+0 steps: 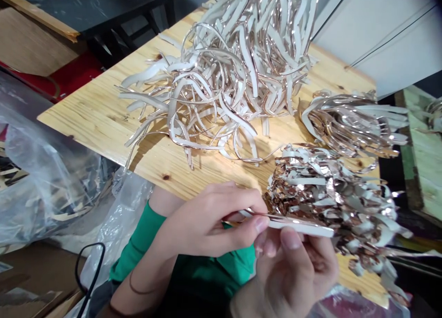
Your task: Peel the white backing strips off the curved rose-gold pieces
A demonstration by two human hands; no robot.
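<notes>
Between both hands, just off the table's front edge, is a strip (300, 226), white along its side and shiny rose-gold on top. My left hand (221, 219) pinches its left part between thumb and index finger. Beneath its right part, my right hand (293, 267) grips it with the thumb in front and fingers behind. Close behind the hands lies a heap of short, crumpled rose-gold and white scraps (311, 182). A large tangle of long, curling strips (221, 83) of the same look spreads over the far half of the table.
The pale wooden table (90, 106) runs diagonally. On its right side lies a gathered bundle of strips (348, 122). Clear plastic bags (44, 193) sit at the left, near a black cable (90, 281). A dark table (86, 4) stands at the back left, a white panel (383, 32) at the back right.
</notes>
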